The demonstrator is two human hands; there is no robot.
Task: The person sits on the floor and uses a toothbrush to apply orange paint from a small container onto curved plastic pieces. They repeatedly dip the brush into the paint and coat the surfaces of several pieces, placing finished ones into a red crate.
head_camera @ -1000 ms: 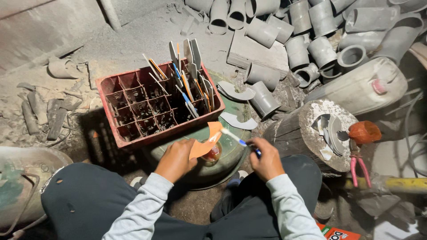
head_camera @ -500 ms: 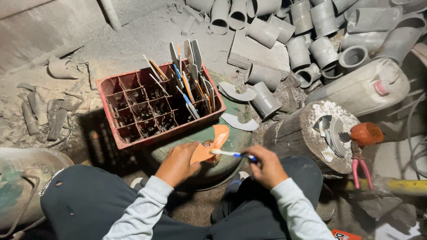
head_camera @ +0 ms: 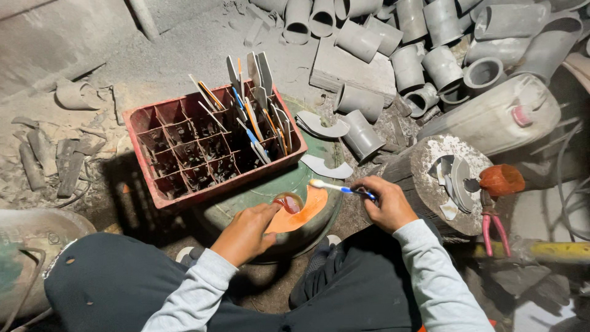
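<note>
Red plastic crate (head_camera: 161, 184) with small square cells sitting on dusty floor, holding thin sticks and flat blades. Left hand (head_camera: 247, 232) gripping curved orange shard (head_camera: 302, 211) over green round drum (head_camera: 270, 195). Right hand (head_camera: 386, 201) closing around toothbrush (head_camera: 337, 187), bristles pointing at shard. Grey pipe pieces (head_camera: 424, 55) crowding far right.

Under the left hand (head_camera: 246, 232), the near end of the orange curved piece (head_camera: 304, 209) is covered by the fingers, and what fills the small round container (head_camera: 287, 201) just beyond its fingertips is too small to tell. The handle of the toothbrush (head_camera: 341, 189) disappears inside the closed right hand (head_camera: 384, 203), so its end cannot be seen. Beyond both hands, the bottoms of the red crate (head_camera: 184, 190) cells are lost in shadow, and the grey pipe pieces (head_camera: 430, 37) farther off are cut by the top edge.
</note>
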